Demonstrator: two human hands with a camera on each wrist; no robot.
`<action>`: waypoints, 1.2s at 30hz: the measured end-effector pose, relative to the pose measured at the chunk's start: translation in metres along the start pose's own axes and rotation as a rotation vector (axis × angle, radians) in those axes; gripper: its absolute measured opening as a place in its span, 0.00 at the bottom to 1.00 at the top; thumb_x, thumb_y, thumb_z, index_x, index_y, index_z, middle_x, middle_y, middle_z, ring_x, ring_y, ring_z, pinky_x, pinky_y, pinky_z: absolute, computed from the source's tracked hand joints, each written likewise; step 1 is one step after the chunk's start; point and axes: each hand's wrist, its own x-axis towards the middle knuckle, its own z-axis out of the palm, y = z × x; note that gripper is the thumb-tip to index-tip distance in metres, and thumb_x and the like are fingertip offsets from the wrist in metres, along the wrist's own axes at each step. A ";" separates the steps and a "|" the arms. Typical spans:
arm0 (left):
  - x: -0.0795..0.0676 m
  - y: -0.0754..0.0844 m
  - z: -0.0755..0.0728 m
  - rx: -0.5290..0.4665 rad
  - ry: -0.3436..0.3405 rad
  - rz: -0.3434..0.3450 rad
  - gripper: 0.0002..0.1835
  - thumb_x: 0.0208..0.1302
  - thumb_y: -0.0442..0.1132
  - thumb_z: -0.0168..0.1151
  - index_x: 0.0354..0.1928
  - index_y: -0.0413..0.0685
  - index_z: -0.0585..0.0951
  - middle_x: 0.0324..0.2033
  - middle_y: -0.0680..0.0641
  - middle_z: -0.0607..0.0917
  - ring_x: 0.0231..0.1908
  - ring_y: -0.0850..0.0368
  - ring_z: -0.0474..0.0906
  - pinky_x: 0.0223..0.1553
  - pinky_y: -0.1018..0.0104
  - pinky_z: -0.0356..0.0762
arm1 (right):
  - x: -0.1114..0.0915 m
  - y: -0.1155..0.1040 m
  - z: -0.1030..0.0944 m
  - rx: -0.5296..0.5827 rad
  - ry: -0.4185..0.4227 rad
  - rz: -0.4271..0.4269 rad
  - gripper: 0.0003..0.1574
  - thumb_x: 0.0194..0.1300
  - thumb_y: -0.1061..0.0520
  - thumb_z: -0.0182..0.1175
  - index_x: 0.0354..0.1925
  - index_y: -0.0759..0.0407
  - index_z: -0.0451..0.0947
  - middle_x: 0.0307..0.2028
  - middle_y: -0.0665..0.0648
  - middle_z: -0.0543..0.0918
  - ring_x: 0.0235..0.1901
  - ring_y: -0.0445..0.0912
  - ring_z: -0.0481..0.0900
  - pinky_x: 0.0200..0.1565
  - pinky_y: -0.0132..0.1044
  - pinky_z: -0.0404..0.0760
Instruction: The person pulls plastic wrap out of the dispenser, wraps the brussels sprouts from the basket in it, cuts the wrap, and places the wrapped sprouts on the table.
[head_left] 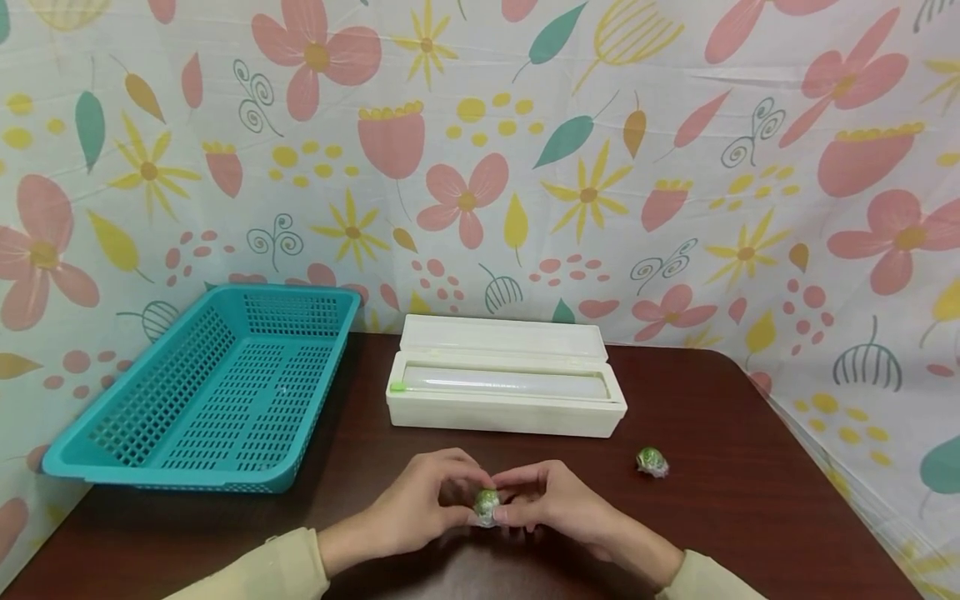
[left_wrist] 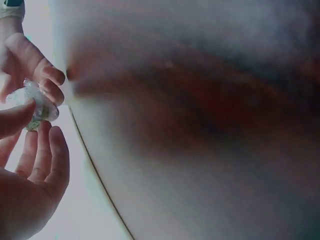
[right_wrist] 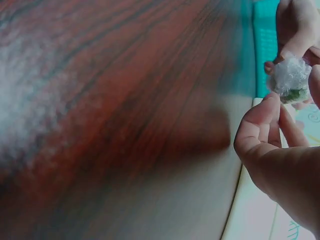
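Observation:
Between both hands, low in the middle of the head view, is a small round green item wrapped in clear film (head_left: 486,503). The fingers and thumb of my left hand (head_left: 420,504) pinch it from the left. From the other side my right hand (head_left: 558,508) grips it with thumb and fingers. Crinkled film on the wrapped green item (right_wrist: 291,77) bunches up in the right wrist view, with a patch of green showing below. A second film-wrapped green item (head_left: 652,462) lies on the table to the right, apart from the hands.
Beyond the hands stands a white box (head_left: 502,417), lid raised, with a roll of clear film (head_left: 502,382) inside and a green slider at its left end. A teal plastic basket (head_left: 315,408) sits at the left of the dark brown table (head_left: 720,500). Behind hangs a flowered cloth (head_left: 480,275).

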 end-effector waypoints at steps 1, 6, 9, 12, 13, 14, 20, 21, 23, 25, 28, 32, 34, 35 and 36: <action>0.000 0.000 0.000 0.005 -0.001 0.015 0.20 0.57 0.23 0.78 0.48 0.53 0.89 0.44 0.58 0.84 0.38 0.62 0.83 0.37 0.68 0.83 | 0.000 0.000 0.000 -0.008 -0.004 -0.001 0.27 0.66 0.56 0.74 0.60 0.65 0.84 0.35 0.58 0.89 0.28 0.43 0.81 0.29 0.33 0.77; 0.001 0.001 0.002 0.013 0.010 0.038 0.21 0.56 0.22 0.77 0.47 0.53 0.89 0.44 0.57 0.83 0.36 0.62 0.82 0.35 0.69 0.83 | -0.001 -0.003 0.000 -0.029 -0.027 -0.022 0.24 0.66 0.57 0.74 0.58 0.64 0.85 0.30 0.57 0.88 0.27 0.44 0.80 0.28 0.33 0.77; 0.002 0.002 0.003 0.008 0.023 0.013 0.22 0.56 0.21 0.77 0.48 0.52 0.89 0.44 0.56 0.83 0.36 0.62 0.82 0.35 0.68 0.83 | -0.001 -0.004 -0.001 -0.023 -0.027 -0.035 0.24 0.66 0.58 0.74 0.58 0.64 0.85 0.29 0.57 0.87 0.27 0.44 0.80 0.27 0.33 0.77; 0.002 0.004 0.003 -0.006 0.044 -0.038 0.23 0.56 0.21 0.77 0.52 0.49 0.88 0.43 0.54 0.83 0.37 0.60 0.84 0.36 0.67 0.84 | -0.002 -0.005 -0.002 -0.019 -0.013 -0.055 0.24 0.65 0.60 0.74 0.58 0.63 0.85 0.28 0.56 0.86 0.26 0.43 0.79 0.25 0.34 0.77; 0.002 0.004 0.003 -0.007 0.054 -0.056 0.24 0.56 0.22 0.77 0.54 0.47 0.87 0.43 0.53 0.83 0.37 0.60 0.84 0.36 0.67 0.84 | -0.003 -0.005 -0.002 -0.025 -0.005 -0.065 0.24 0.64 0.60 0.74 0.58 0.63 0.85 0.28 0.56 0.85 0.26 0.43 0.79 0.25 0.34 0.77; 0.001 0.005 0.003 -0.009 0.066 -0.075 0.25 0.56 0.23 0.78 0.56 0.46 0.86 0.43 0.52 0.84 0.37 0.59 0.85 0.37 0.66 0.84 | -0.004 -0.005 -0.003 -0.035 0.005 -0.075 0.25 0.64 0.60 0.74 0.58 0.63 0.85 0.27 0.56 0.85 0.25 0.42 0.78 0.25 0.33 0.77; 0.000 0.008 -0.001 -0.076 0.105 -0.183 0.21 0.57 0.30 0.80 0.53 0.42 0.86 0.44 0.44 0.86 0.34 0.60 0.84 0.36 0.65 0.83 | -0.015 -0.001 -0.021 -0.139 0.133 -0.082 0.28 0.58 0.61 0.78 0.57 0.63 0.86 0.24 0.55 0.79 0.23 0.39 0.72 0.26 0.31 0.73; -0.001 0.009 -0.002 -0.103 0.103 -0.203 0.19 0.58 0.31 0.79 0.51 0.42 0.86 0.44 0.44 0.86 0.34 0.60 0.84 0.34 0.65 0.83 | -0.018 0.000 -0.026 -0.158 0.165 -0.075 0.29 0.57 0.61 0.78 0.57 0.63 0.86 0.26 0.55 0.80 0.24 0.39 0.72 0.26 0.30 0.72; -0.002 0.010 -0.004 -0.164 0.100 -0.241 0.16 0.60 0.32 0.78 0.49 0.40 0.86 0.42 0.43 0.87 0.32 0.58 0.85 0.32 0.64 0.83 | -0.024 0.003 -0.039 -0.194 0.229 -0.058 0.29 0.56 0.60 0.79 0.57 0.63 0.86 0.28 0.56 0.82 0.23 0.39 0.71 0.25 0.29 0.70; -0.004 0.011 -0.007 -0.213 0.098 -0.267 0.14 0.62 0.32 0.76 0.49 0.39 0.86 0.39 0.45 0.88 0.30 0.53 0.85 0.29 0.62 0.84 | -0.030 0.006 -0.052 -0.227 0.286 -0.041 0.30 0.57 0.60 0.80 0.57 0.63 0.86 0.30 0.55 0.83 0.23 0.40 0.70 0.25 0.30 0.69; -0.006 0.012 -0.009 -0.241 0.098 -0.291 0.13 0.64 0.33 0.74 0.48 0.38 0.85 0.34 0.47 0.89 0.28 0.46 0.86 0.29 0.59 0.85 | -0.039 0.011 -0.073 -0.260 0.356 -0.015 0.32 0.56 0.60 0.80 0.59 0.64 0.85 0.26 0.54 0.80 0.21 0.40 0.68 0.25 0.31 0.68; -0.007 0.011 -0.011 -0.245 0.093 -0.317 0.11 0.66 0.34 0.73 0.48 0.38 0.86 0.33 0.47 0.89 0.30 0.43 0.86 0.30 0.59 0.84 | -0.048 0.019 -0.093 -0.281 0.415 0.027 0.34 0.55 0.61 0.81 0.60 0.65 0.84 0.22 0.53 0.77 0.21 0.41 0.68 0.26 0.32 0.71; -0.007 0.011 -0.012 -0.248 0.090 -0.325 0.11 0.66 0.34 0.73 0.48 0.38 0.86 0.33 0.45 0.89 0.30 0.43 0.86 0.30 0.60 0.84 | -0.050 0.023 -0.098 -0.297 0.428 0.038 0.34 0.54 0.62 0.81 0.59 0.65 0.85 0.27 0.55 0.82 0.21 0.42 0.71 0.28 0.32 0.73; -0.007 0.011 -0.012 -0.255 0.088 -0.328 0.11 0.66 0.34 0.73 0.48 0.38 0.86 0.33 0.44 0.89 0.30 0.43 0.86 0.30 0.60 0.84 | -0.051 0.024 -0.100 -0.302 0.432 0.041 0.33 0.54 0.62 0.81 0.59 0.64 0.85 0.31 0.56 0.85 0.22 0.42 0.72 0.28 0.33 0.74; -0.007 0.012 -0.011 -0.259 0.087 -0.331 0.11 0.66 0.34 0.73 0.48 0.38 0.86 0.33 0.43 0.89 0.29 0.43 0.86 0.29 0.60 0.84 | -0.051 0.026 -0.101 -0.308 0.434 0.042 0.33 0.54 0.61 0.81 0.58 0.64 0.85 0.35 0.57 0.86 0.23 0.43 0.74 0.29 0.33 0.75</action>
